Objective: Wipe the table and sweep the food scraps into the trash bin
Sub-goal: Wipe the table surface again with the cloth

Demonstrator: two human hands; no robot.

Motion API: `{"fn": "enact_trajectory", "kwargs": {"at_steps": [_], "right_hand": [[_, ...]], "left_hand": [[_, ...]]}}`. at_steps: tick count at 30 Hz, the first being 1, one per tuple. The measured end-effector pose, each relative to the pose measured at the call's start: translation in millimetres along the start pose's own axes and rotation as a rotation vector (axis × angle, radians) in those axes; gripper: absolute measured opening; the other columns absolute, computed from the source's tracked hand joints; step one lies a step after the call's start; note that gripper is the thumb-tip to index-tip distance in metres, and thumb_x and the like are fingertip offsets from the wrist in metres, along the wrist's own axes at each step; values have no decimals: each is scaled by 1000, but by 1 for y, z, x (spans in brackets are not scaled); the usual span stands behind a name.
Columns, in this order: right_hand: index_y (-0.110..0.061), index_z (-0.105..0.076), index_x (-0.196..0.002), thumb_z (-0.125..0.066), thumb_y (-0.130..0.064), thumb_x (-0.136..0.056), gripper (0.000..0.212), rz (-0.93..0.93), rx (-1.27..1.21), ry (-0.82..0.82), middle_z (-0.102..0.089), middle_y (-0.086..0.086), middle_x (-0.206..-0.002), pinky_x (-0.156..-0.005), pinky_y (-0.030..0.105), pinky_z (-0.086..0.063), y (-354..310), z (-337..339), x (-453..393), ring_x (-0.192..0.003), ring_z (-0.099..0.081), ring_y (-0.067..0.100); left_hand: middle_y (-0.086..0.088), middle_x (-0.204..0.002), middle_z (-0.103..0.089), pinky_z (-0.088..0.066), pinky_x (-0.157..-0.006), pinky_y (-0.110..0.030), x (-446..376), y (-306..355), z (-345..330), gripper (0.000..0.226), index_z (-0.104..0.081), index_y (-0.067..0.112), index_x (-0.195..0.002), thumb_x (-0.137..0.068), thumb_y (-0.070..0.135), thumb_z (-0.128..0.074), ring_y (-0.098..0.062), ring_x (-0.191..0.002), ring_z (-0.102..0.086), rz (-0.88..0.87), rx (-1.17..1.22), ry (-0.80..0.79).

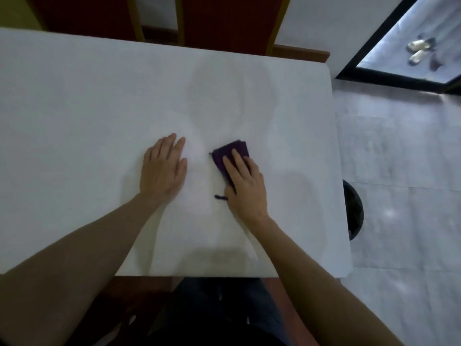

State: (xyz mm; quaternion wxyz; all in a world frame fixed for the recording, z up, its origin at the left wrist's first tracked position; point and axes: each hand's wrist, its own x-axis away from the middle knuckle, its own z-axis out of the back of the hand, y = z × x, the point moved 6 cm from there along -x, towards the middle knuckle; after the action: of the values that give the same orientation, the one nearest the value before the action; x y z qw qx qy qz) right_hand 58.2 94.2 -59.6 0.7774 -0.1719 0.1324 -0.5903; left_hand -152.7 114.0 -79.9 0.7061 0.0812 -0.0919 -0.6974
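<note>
A white-covered table (99,101) fills most of the view. My right hand (245,184) lies flat on a folded dark purple cloth (230,152) near the table's middle and presses it down; a loose thread trails from the cloth by my thumb. My left hand (162,169) rests palm-down on the tablecloth just left of the cloth, fingers apart and holding nothing. A dark round trash bin (354,211) stands on the floor, partly hidden under the table's right edge. I see no food scraps on the table.
Red chairs with wooden frames (159,18) stand along the far side of the table. Grey tiled floor (404,171) lies to the right. A black-framed glass door (389,53) is at the upper right, with sandals beyond it.
</note>
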Motion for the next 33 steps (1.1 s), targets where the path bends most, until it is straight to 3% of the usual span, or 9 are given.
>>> {"fn": "enact_trajectory", "kwargs": {"at_steps": [4, 8, 14, 19, 24, 28, 33], "right_hand": [[-21, -47, -144, -64, -13, -79, 68, -4, 40, 6, -36, 0, -156, -103, 42, -39, 48, 18, 43, -138, -34, 26], [-20, -42, -148, -54, -21, -83, 66, -173, 67, 67, -31, 1, -158, -106, 46, -36, 114, 50, 21, -141, -28, 27], [-20, -32, -152, -43, -36, -99, 56, -316, 85, 155, -27, 6, -160, -115, 47, -26, 148, 64, -99, -147, -21, 32], [-25, -34, -152, -46, -29, -98, 55, -163, 102, 117, -29, 1, -160, -114, 44, -29, 84, 35, -168, -148, -20, 28], [-25, -38, -149, -53, -23, -94, 58, 88, 59, 54, -33, -1, -158, -111, 42, -32, 20, 3, -131, -147, -23, 26], [-22, -45, -146, -59, -17, -88, 60, 196, 65, 52, -37, -2, -155, -108, 38, -37, 45, 8, -72, -146, -30, 24], [-22, -45, -146, -54, -22, -89, 58, -20, 84, 138, -36, -1, -156, -110, 40, -36, 122, 52, -63, -144, -31, 24]], "left_hand": [[-8, -161, -29, -14, -121, -45, -40, 3, 4, 54, -36, 19, -151, -100, 38, -30, -27, -148, -24, -14, 42, 37], [-2, -166, -7, 4, -123, -47, -77, 4, -8, 58, -17, 24, -157, -103, 44, -22, -21, -153, -1, 30, -11, -43], [-3, -166, -13, -6, -122, -51, -79, 5, -13, 62, -19, 22, -157, -100, 47, -16, -23, -153, -8, 23, -85, -3], [-4, -165, -13, -7, -123, -51, -79, 5, -13, 63, -18, 22, -157, -101, 48, -15, -24, -153, -9, 19, -89, 11], [-2, -166, -8, -5, -123, -49, -79, 3, -14, 63, -13, 24, -158, -101, 51, -10, -21, -153, -4, 33, -92, 2], [-1, -166, -9, -6, -123, -49, -80, 3, -12, 64, -15, 24, -158, -99, 51, -10, -21, -153, -5, 40, -98, -1], [-2, -166, -10, -7, -123, -50, -81, 4, -12, 65, -17, 24, -158, -99, 51, -10, -22, -153, -7, 43, -99, 4]]}}
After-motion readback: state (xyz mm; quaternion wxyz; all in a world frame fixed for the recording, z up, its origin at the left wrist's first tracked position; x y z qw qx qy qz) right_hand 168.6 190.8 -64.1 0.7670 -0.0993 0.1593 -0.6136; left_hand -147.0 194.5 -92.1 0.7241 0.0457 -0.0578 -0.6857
